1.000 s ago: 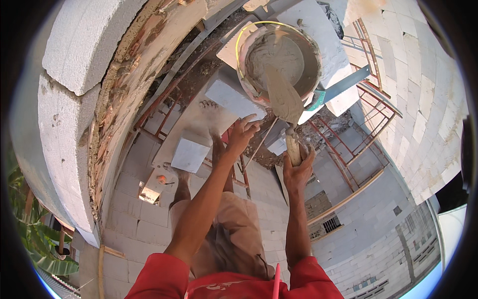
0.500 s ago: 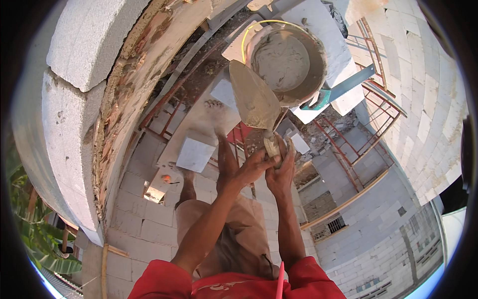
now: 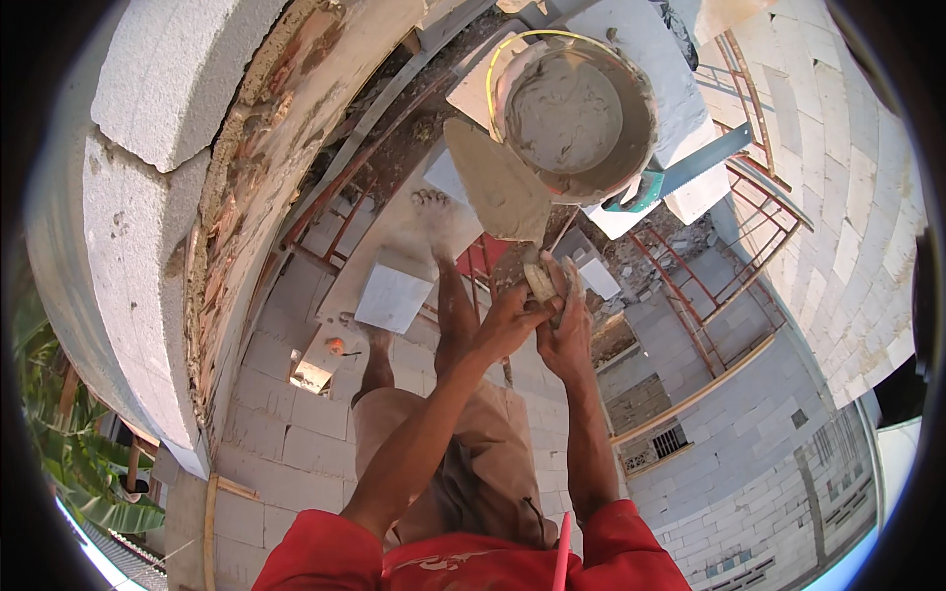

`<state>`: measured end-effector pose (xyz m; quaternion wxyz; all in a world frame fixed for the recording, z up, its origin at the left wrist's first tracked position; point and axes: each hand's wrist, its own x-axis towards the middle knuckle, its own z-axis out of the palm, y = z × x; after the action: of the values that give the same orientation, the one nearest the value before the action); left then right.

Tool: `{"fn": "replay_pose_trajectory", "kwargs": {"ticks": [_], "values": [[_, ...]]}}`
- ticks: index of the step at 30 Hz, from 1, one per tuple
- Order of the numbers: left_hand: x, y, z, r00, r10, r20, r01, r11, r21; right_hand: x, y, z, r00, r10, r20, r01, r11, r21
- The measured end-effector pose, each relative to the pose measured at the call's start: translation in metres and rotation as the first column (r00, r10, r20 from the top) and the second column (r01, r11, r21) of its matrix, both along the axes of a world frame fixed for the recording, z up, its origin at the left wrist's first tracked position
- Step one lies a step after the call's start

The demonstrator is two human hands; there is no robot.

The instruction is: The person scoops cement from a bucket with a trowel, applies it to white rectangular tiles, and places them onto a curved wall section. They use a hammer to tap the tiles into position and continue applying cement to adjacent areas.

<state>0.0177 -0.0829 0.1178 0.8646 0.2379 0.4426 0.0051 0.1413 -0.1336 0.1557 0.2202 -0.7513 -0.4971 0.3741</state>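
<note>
A trowel [image 3: 498,182], its broad blade coated in grey mortar, is held low and just left of a bucket [image 3: 639,133] of wet mortar with a yellow handle. My left hand [image 3: 510,320] and my right hand [image 3: 564,330] are both closed on the trowel's pale handle. A hand saw [image 3: 705,158] with a green grip lies beside the bucket on white blocks [image 3: 695,202]. My bare feet stand on a dusty plank below, with a white block [image 3: 392,300] between my legs and the plank's near end.
A cracked white block wall [image 3: 143,236] curves close along my left. Red scaffold frames [image 3: 695,320] rise at right and show below the plank [image 3: 379,227]. A pale block wall [image 3: 828,177] fills the right. Rubble lies below, and a small orange object [image 3: 335,347] sits near my feet.
The trowel has come out of the bucket and moved left. My left hand, open and apart a second ago, now grips the handle with my right hand, which has moved slightly inward.
</note>
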Motion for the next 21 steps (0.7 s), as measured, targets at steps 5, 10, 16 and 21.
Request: {"fn": "replay_pose_trajectory", "kwargs": {"ticks": [5, 10, 16, 21], "values": [[-0.001, -0.009, -0.003, 0.999, 0.035, -0.011, -0.035, 0.999, 0.009, 0.007, -0.007, 0.003, 0.995, 0.095, -0.025, -0.097, 0.989, -0.107], [-0.009, 0.008, 0.007, 0.99, 0.128, 0.051, -0.121, 0.985, -0.121, 0.007, -0.018, 0.019, 0.961, -0.091, -0.261, 0.044, 0.983, -0.179], [-0.034, 0.006, -0.024, 0.934, 0.315, 0.167, -0.263, 0.925, -0.273, 0.038, -0.015, 0.023, 0.98, -0.184, -0.073, 0.17, 0.973, -0.159], [-0.044, 0.023, -0.016, 0.917, 0.369, 0.155, -0.317, 0.906, -0.28, 0.109, -0.005, -0.045, 0.76, 0.431, 0.487, -0.276, 0.892, -0.359]]}}
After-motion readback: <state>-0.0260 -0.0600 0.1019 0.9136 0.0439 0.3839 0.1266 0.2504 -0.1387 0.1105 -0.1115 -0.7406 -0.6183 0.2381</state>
